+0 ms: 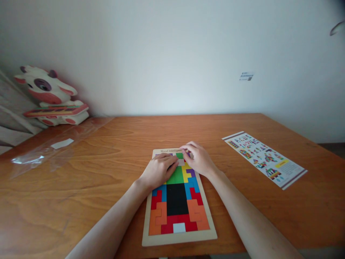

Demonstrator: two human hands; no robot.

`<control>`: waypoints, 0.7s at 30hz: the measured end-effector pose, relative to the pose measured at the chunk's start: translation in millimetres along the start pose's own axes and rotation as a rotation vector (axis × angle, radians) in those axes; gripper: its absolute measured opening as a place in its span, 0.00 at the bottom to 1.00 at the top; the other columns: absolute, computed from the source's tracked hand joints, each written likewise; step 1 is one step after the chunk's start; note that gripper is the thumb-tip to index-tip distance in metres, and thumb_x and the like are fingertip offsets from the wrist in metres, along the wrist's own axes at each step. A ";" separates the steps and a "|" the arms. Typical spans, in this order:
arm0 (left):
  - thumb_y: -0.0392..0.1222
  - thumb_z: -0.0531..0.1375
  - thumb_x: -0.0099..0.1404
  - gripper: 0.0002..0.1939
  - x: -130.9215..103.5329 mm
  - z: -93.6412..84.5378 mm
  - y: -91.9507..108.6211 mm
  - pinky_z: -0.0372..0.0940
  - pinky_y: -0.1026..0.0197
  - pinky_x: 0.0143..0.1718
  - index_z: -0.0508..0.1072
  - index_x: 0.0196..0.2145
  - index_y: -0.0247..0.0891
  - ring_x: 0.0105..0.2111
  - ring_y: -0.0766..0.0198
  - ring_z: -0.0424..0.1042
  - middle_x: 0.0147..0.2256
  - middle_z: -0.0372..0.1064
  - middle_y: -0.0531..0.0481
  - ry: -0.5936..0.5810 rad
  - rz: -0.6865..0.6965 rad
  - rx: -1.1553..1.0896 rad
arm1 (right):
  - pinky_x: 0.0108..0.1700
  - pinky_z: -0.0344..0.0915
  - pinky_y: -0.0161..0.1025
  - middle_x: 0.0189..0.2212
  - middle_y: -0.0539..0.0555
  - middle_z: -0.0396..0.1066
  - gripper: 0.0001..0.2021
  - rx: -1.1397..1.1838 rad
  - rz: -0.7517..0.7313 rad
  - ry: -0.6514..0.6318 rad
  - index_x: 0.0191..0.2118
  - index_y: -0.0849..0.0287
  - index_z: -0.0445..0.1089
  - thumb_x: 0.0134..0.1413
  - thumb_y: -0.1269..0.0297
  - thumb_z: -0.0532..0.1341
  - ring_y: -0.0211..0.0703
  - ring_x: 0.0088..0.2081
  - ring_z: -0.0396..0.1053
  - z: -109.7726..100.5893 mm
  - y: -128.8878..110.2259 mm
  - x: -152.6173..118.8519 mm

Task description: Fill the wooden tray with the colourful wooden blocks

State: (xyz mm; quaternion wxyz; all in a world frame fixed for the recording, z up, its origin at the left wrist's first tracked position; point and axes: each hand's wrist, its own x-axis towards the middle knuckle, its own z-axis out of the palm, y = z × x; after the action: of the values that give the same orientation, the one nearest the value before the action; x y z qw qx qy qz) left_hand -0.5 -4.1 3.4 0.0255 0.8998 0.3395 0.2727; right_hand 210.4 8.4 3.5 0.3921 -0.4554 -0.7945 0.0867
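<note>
A wooden block puzzle board (179,238) with a pale frame lies on the table, filled with coloured pieces. Black squares (176,199) take up its middle, orange and red pieces its near part. My left hand (159,171) lies over the upper left of the board, fingers stretched out, its thumb beside the green pieces (176,176). At the top right corner rests my right hand (198,158). Its thumb and bent index finger nearly meet over the far edge; what lies between the tips is too small to make out. Both hands hide parts of the top rows.
To the right lies a printed pattern sheet (265,160). A clear plastic bag (35,158) with a white slip (62,143) is at the left. Behind it stands a cow-shaped toy keyboard (58,97). The white wall (172,64) bounds the wooden table (107,144) at the back.
</note>
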 end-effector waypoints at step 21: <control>0.36 0.51 0.70 0.19 -16.5 18.4 -29.8 0.60 0.45 0.64 0.69 0.55 0.34 0.62 0.51 0.63 0.61 0.64 0.37 0.057 -0.374 0.042 | 0.69 0.38 0.65 0.70 0.64 0.46 0.36 -0.225 0.043 -0.499 0.69 0.64 0.53 0.68 0.42 0.43 0.57 0.71 0.42 22.5 -24.1 -14.5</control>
State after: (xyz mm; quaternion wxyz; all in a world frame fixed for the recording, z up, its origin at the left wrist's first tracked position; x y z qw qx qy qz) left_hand -19.2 11.0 -26.9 0.0472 0.8132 0.5072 0.2816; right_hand 182.8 -11.9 -7.7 0.1291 -0.4776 -0.8613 0.1158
